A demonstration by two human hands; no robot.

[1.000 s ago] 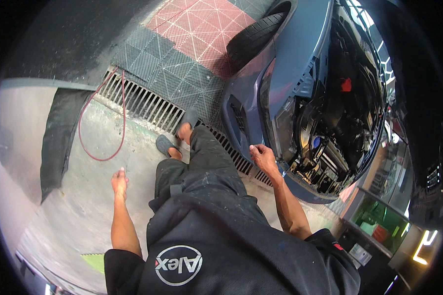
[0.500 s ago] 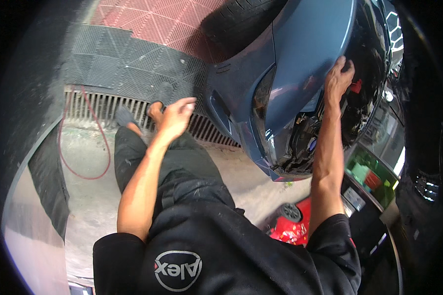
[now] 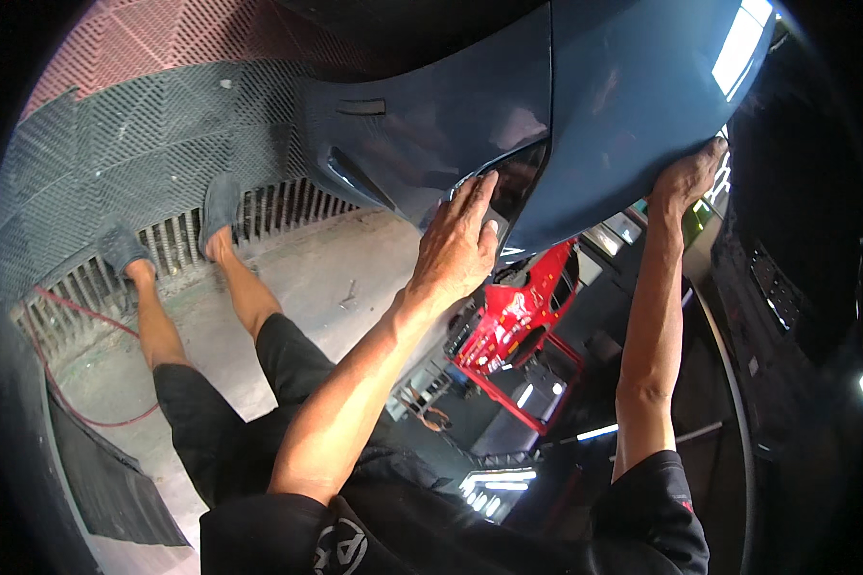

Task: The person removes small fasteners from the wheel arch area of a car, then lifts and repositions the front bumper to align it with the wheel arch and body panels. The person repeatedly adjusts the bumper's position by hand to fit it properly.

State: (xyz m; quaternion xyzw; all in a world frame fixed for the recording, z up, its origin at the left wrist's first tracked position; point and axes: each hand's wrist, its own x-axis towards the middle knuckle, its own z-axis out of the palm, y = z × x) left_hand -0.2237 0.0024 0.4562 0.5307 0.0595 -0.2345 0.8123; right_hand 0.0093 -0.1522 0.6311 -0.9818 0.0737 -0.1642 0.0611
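A blue car's front end fills the upper middle, with a dark headlight (image 3: 522, 182) set beside a smooth blue body panel (image 3: 616, 115). Over the headlight's near end lies my left hand (image 3: 455, 244), fingers stretched out and a little apart, holding nothing. My right hand (image 3: 687, 180) is at the far right edge of the blue panel. Its fingers bend over that edge, and their tips are partly hidden. Below the headlight, the bumper (image 3: 374, 177) has a slim dark opening.
Black grid tiles (image 3: 144, 144) and a slotted drain grate (image 3: 288, 206) cover the floor at left, near my feet. A red hose (image 3: 86, 311) loops there. Farther back stands a red car body (image 3: 523, 307). A large dark surface (image 3: 805, 211) rises close on the right.
My left hand has gone from hanging free beside the car to the headlight. My right hand has shifted along the panel edge. The view has turned, and the engine bay no longer shows.
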